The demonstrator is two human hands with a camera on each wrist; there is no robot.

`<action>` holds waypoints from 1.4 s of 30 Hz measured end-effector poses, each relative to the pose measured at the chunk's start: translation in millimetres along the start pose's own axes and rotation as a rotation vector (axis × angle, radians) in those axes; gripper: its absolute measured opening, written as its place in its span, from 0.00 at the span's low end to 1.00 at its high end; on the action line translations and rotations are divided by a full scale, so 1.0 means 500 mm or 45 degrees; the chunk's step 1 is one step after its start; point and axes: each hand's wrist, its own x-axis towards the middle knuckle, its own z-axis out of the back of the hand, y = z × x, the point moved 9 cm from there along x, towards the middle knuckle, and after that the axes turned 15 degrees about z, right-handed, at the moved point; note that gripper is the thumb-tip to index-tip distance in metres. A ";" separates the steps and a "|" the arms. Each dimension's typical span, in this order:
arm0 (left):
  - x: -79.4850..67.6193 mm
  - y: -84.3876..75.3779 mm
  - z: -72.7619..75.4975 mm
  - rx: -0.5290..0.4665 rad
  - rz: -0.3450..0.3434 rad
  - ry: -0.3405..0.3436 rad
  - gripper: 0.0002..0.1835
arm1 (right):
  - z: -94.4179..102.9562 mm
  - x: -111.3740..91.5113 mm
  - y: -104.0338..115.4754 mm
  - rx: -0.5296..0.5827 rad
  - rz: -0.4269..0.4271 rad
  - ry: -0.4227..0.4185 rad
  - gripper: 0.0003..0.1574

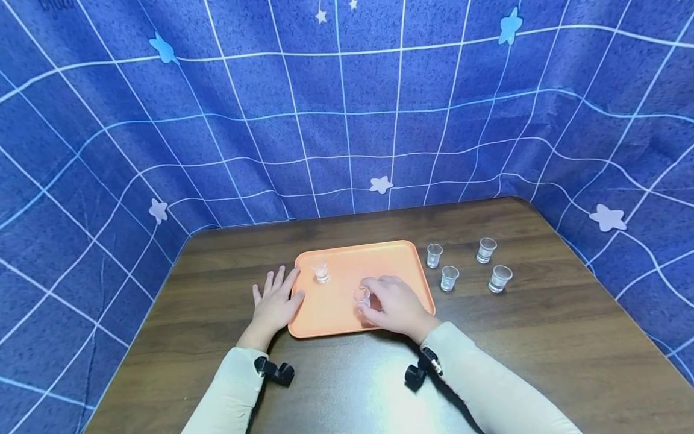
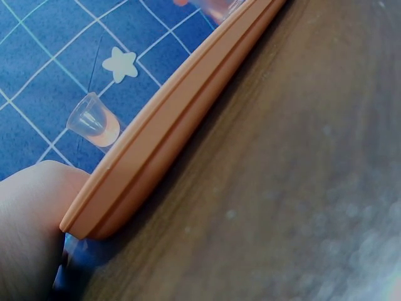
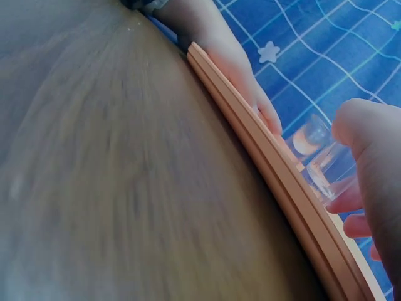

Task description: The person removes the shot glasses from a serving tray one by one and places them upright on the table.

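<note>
Over the tray, right hand: your right hand [image 1: 398,304] is curling its fingers round a small clear cup [image 1: 361,295], pinching it near the rim; the cup is sitting just above or on the near middle of the orange tray [image 1: 401,265], and from the head view you cannot tell whether its base is touching yet.
Right wrist view: your fingers [image 3: 369,157] are wrapping the clear cup [image 3: 326,166] just inside the tray's raised edge [image 3: 276,182].
Left hand: your left hand [image 1: 275,301] is lying flat with straight fingers, holding nothing, pressing the table [image 1: 542,337] and touching the tray's left edge.
Cup already on the tray: another clear cup [image 1: 320,270] is standing upright at the far left corner, well apart from the one you are holding.
Cups waiting: four clear cups are standing on the table just right of the tray, two nearer it [image 1: 434,255] [image 1: 449,278] and two farther out [image 1: 486,250] [image 1: 499,278].
Step in hand: you seem to be placing the second cup on the tray while steadying it.
Next move: it is likely calling for you to set the cup down upright, loosen your fingers without tipping it, then reach right for the nearest waiting cup.
Backdrop: blue checked cloth with stars [image 1: 347,120] is hanging behind the table.
</note>
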 end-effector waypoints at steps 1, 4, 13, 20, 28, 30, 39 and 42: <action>-0.001 -0.001 0.001 -0.001 0.002 0.000 0.35 | 0.005 -0.006 -0.004 -0.005 -0.008 -0.014 0.20; -0.002 -0.001 0.001 -0.005 0.004 -0.002 0.35 | 0.020 -0.024 -0.016 0.004 -0.024 -0.060 0.20; -0.002 0.002 -0.003 -0.008 0.005 -0.005 0.35 | 0.062 -0.080 -0.045 -0.021 -0.069 -0.090 0.22; 0.000 0.002 -0.005 0.008 0.012 0.005 0.35 | 0.100 -0.115 -0.049 -0.051 -0.088 -0.121 0.22; 0.001 0.003 -0.006 0.000 0.018 0.014 0.35 | 0.131 -0.151 -0.051 -0.119 -0.052 -0.159 0.24; 0.002 0.003 -0.006 0.003 0.014 0.012 0.35 | 0.141 -0.160 -0.051 -0.127 -0.037 -0.182 0.24; 0.004 0.001 -0.004 -0.018 -0.013 -0.007 0.35 | 0.171 -0.197 -0.065 -0.175 -0.033 -0.242 0.24; 0.002 0.001 -0.002 -0.022 -0.013 -0.007 0.35 | 0.175 -0.207 -0.073 -0.185 -0.060 -0.229 0.23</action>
